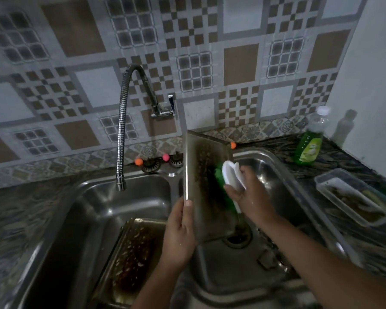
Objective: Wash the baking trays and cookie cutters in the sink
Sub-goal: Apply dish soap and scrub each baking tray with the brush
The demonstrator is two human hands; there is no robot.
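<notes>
Scrubbing is the step in hand: the left hand (179, 233) grips the left edge of a baking tray (206, 186), thumb laid along its rim, and holds it upright above the right basin of the sink (274, 166), its lower corner down near the drain (237, 238). The right hand (246, 192) is curled round the white handle of a scrubbing brush (228, 177), whose green bristles press on the dark burnt patch in the middle of the tray.

To do this well, I judge the left hand should brace the tray firmly, perhaps resting its lower edge on the basin floor, so the brush can bear down hard without the tray twisting away. Short strokes over the blackened middle, then along the rims and corners, should lift the crust. No water shows at the tap (120, 186), at about 9 o'clock from the tray, so a rinse looks needed afterwards.

In the left basin, at 7 o'clock from the held tray, lies a second tray (132, 264), its floor covered in brown baked-on residue. On the counter at 3 o'clock sits a clear plastic tub (352, 197) with something dark inside, too blurred to name. At 1 o'clock stands a bottle of green dish soap (310, 146), roughly half full. Cookie cutters cannot be made out clearly.
</notes>
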